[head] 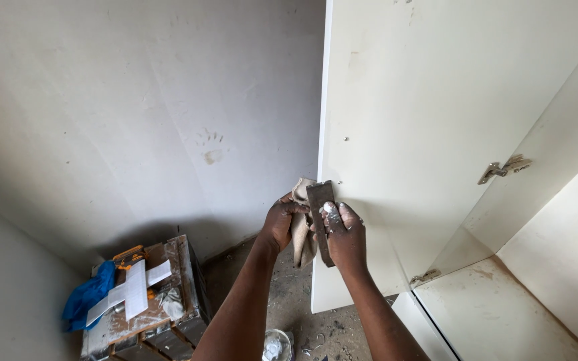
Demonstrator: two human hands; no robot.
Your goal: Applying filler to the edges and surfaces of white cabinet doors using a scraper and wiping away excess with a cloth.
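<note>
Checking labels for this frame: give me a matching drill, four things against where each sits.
Things:
1. putty knife
2. rag
3. hinge
4. blue cloth

Places:
A. on the far side of the open cabinet door, where it meets the frame
B. draped at the crate's left end
C. in the right hand, against the door's edge
D. in the left hand

Pairs: 1-C, 2-D, 3-A, 4-B
</note>
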